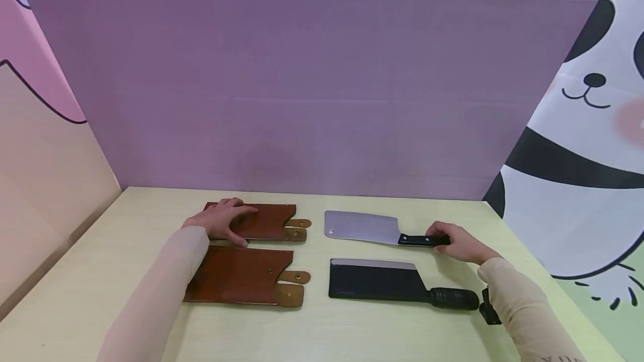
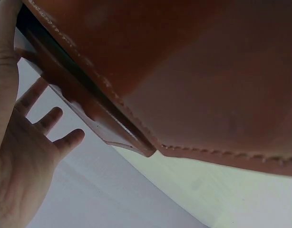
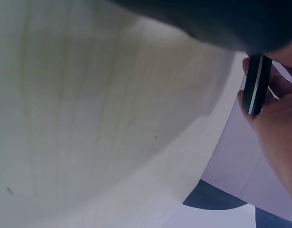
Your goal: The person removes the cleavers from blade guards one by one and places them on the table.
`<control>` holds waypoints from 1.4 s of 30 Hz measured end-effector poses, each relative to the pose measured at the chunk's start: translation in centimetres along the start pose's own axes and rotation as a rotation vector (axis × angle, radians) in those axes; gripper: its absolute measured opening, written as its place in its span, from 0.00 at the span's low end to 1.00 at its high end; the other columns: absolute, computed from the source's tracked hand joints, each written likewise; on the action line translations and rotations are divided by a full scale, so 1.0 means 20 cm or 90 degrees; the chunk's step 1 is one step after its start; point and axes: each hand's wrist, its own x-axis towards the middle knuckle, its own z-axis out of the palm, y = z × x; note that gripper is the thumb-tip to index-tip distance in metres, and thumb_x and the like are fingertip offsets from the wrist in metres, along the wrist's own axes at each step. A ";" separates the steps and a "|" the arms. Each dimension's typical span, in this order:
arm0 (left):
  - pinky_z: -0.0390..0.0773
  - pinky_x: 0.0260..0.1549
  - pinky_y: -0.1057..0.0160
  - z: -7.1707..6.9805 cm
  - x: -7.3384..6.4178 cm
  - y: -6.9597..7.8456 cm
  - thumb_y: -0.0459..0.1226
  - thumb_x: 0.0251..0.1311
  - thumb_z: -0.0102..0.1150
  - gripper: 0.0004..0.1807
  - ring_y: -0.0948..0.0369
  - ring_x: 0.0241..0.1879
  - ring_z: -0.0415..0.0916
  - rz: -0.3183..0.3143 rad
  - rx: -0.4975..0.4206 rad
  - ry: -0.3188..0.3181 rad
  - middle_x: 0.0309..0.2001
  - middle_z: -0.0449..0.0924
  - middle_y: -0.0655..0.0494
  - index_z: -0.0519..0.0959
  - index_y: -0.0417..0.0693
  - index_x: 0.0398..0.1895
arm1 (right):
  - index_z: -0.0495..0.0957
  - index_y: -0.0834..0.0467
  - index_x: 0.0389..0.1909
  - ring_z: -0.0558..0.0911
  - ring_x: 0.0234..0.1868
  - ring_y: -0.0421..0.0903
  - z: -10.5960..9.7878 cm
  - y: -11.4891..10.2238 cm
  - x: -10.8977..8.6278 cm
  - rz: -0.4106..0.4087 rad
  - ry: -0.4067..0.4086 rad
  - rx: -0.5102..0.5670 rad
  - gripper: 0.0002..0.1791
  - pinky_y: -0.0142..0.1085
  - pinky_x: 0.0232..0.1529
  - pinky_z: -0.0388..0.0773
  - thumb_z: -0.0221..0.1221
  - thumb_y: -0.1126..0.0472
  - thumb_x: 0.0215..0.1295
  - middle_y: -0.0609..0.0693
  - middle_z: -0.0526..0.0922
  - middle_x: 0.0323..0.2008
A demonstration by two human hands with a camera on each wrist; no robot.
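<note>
At the back left, my left hand (image 1: 226, 219) lies over the left part of a brown leather knife sheath (image 1: 276, 220), fingers spread and thumb along its near side. In the left wrist view, several fingers (image 2: 70, 141) reach out straight beside the leather. My right hand (image 1: 460, 242) grips the black riveted handle (image 1: 416, 240) of a cleaver (image 1: 359, 228) at its butt end. The right wrist view shows this handle (image 3: 257, 85) between thumb and fingers. The bare silver blade points left toward the sheath.
Nearer the front lies a second, larger brown sheath (image 1: 241, 275) with tan straps. A black-bladed cleaver (image 1: 377, 282) with a ribbed black handle rests to its right. Beneath everything is a pale wooden table (image 1: 282, 334), with a purple backdrop (image 1: 322, 99) behind it.
</note>
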 end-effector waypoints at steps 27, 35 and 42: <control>0.60 0.55 0.36 -0.01 -0.02 0.01 0.58 0.41 0.66 0.48 0.41 0.67 0.49 0.003 -0.018 -0.035 0.68 0.51 0.43 0.60 0.56 0.67 | 0.76 0.64 0.38 0.76 0.37 0.48 0.03 0.04 0.03 0.012 -0.010 -0.060 0.14 0.46 0.43 0.71 0.62 0.74 0.47 0.51 0.79 0.33; 0.60 0.56 0.37 0.00 -0.01 0.00 0.58 0.40 0.66 0.49 0.41 0.67 0.49 0.006 -0.022 -0.030 0.69 0.50 0.42 0.59 0.56 0.68 | 0.76 0.64 0.39 0.76 0.38 0.46 0.02 0.05 0.03 0.019 -0.017 -0.069 0.13 0.44 0.43 0.71 0.60 0.74 0.49 0.51 0.79 0.33; 0.59 0.56 0.37 0.04 0.01 -0.04 0.62 0.36 0.65 0.52 0.42 0.68 0.48 0.003 -0.042 -0.020 0.70 0.49 0.45 0.58 0.58 0.68 | 0.76 0.64 0.39 0.76 0.38 0.48 0.03 0.05 0.02 0.008 -0.005 -0.069 0.14 0.46 0.43 0.72 0.61 0.73 0.49 0.52 0.79 0.34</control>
